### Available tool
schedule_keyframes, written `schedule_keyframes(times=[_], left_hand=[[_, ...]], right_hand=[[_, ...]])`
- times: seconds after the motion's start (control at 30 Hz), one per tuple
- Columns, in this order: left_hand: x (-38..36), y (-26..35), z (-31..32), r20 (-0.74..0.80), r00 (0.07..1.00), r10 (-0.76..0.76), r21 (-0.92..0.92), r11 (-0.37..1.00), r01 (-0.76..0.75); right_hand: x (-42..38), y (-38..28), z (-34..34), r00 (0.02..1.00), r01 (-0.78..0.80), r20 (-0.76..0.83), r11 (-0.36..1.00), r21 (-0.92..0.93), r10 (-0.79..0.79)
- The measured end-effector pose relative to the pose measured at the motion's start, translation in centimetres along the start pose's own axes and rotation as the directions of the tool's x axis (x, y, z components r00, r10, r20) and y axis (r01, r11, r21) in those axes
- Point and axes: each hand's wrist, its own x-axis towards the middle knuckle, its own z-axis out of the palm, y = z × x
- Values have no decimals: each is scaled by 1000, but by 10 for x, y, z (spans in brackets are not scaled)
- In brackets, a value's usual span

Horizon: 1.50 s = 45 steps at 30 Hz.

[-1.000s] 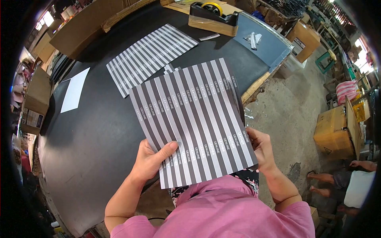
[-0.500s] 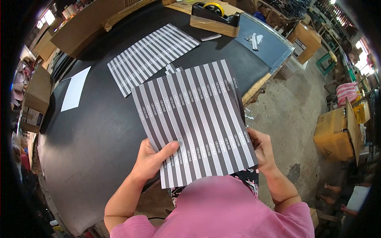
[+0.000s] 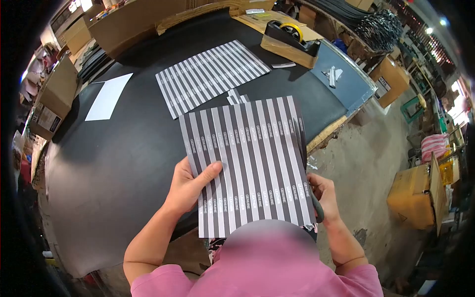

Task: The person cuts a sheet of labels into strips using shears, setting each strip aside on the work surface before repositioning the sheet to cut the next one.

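A sheet printed with dark and light stripes and the words GENUINE LEATHER (image 3: 252, 168) is held up in front of me, over the table's near edge. My left hand (image 3: 190, 183) grips its left side, thumb on top and fingers hidden underneath. At the right edge, my right hand (image 3: 324, 195) is closed round what looks like scissors (image 3: 319, 212); a dark curved handle shows and the rest is behind the sheet. Another striped sheet (image 3: 213, 76) lies flat further back, with a few small striped strips (image 3: 236, 96) just in front of it.
The table has a black top (image 3: 104, 198). A white sheet (image 3: 110, 96) lies at left. A tape dispenser (image 3: 292, 42) stands at the back, near small strips (image 3: 333, 76) on a blue-grey board (image 3: 341, 89). Cardboard boxes (image 3: 413, 195) stand on the floor at right.
My view has shifted, so the table things appear lower and further right. The held sheet has turned slightly more upright, and the dark handle at my right hand now shows.
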Motion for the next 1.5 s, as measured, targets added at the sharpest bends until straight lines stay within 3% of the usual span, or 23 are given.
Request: schedule_keyframes(times=[0.17, 0.33, 0.57, 0.97, 1.17, 1.5], left_hand=[[-3, -1, 2, 99, 995, 34, 142, 989, -48], [-5, -1, 3, 113, 993, 46, 141, 988, -62], [-1, 7, 0, 46, 998, 37, 49, 998, -39], [6, 25, -14, -76, 993, 87, -35, 995, -89], [10, 24, -19, -75, 995, 63, -39, 997, -66], [14, 22, -25, -80, 996, 38, -57, 997, -43]], right_hand=[[11, -2, 2, 997, 56, -49, 998, -30, -57], [21, -6, 8, 994, 72, -84, 996, -47, -76], [39, -7, 10, 986, 144, -66, 984, -103, -152], [86, -24, 35, 988, 148, 49, 987, -64, -145], [92, -24, 36, 988, 145, 68, 982, -119, -137], [99, -25, 41, 992, 103, 72, 994, -32, -101]])
